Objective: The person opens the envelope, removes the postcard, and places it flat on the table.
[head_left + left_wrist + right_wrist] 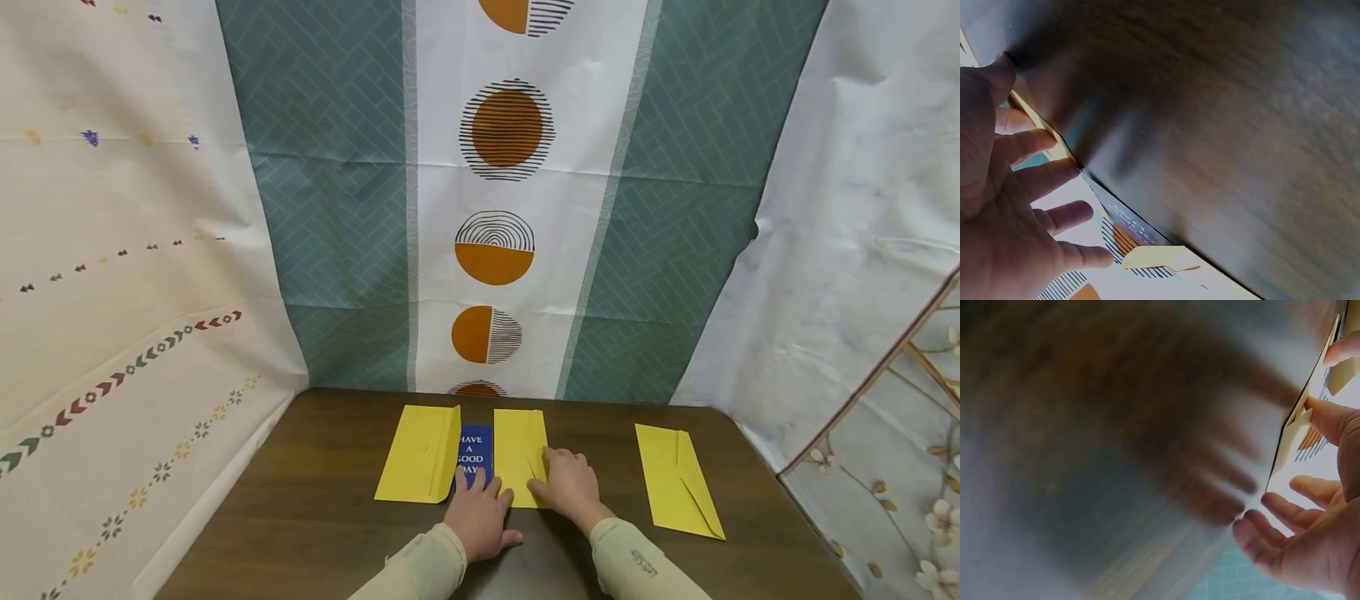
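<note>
A blue card (474,442) printed "HAVE A GOOD DAY" lies between two yellow envelopes. My left hand (478,518), fingers spread, rests over the card's near end, one finger reaching the lower left of the middle envelope (517,437). Along that envelope's right side is my right hand (572,485), its thumb on the paper and its other fingers loosely bent by the edge. Left of the card, another yellow envelope (408,454) has its flap standing up along the right side. In the left wrist view, the left hand's fingers (1060,215) are spread apart.
A third yellow envelope (675,479) lies farther right on the dark wooden table (315,483). Behind the table hangs a green and white patterned curtain (337,208). Patterned cloths close off the left and right sides.
</note>
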`<act>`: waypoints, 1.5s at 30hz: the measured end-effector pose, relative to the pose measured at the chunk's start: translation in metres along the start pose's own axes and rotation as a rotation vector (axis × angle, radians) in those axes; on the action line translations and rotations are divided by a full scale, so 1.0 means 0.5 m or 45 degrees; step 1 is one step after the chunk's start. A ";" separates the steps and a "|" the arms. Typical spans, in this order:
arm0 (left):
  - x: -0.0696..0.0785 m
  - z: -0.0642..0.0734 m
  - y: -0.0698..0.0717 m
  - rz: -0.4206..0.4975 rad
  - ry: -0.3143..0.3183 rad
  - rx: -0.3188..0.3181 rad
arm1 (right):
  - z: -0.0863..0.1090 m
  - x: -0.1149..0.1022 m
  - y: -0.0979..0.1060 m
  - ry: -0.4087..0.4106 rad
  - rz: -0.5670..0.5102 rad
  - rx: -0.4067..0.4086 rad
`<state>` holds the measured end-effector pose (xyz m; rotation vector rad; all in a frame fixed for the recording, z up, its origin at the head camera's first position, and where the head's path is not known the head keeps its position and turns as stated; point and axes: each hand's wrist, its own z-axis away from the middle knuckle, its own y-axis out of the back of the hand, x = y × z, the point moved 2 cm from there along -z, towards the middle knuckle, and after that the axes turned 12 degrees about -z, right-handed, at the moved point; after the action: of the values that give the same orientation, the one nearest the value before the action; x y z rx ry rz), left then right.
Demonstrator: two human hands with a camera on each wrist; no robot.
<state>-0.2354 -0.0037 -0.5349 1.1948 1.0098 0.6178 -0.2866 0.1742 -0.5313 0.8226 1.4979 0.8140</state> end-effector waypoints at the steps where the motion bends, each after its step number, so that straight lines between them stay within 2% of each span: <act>1: 0.000 -0.001 -0.001 0.005 -0.001 0.000 | 0.001 0.001 0.001 0.007 0.004 0.006; 10: 0.006 -0.009 -0.014 0.092 -0.003 -0.029 | 0.003 0.010 -0.002 -0.024 0.011 -0.014; 17: 0.010 -0.008 -0.010 0.116 -0.013 -0.075 | 0.004 0.019 -0.007 -0.053 -0.011 -0.018; 29: 0.003 -0.002 0.012 0.126 -0.023 -0.082 | -0.001 0.018 0.007 -0.056 -0.050 -0.026; 45: 0.000 -0.002 0.008 0.133 -0.005 -0.073 | -0.001 0.023 0.021 -0.037 -0.128 -0.038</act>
<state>-0.2359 -0.0020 -0.5309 1.2030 0.9247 0.7217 -0.2875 0.1892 -0.5279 0.7284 1.4862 0.7451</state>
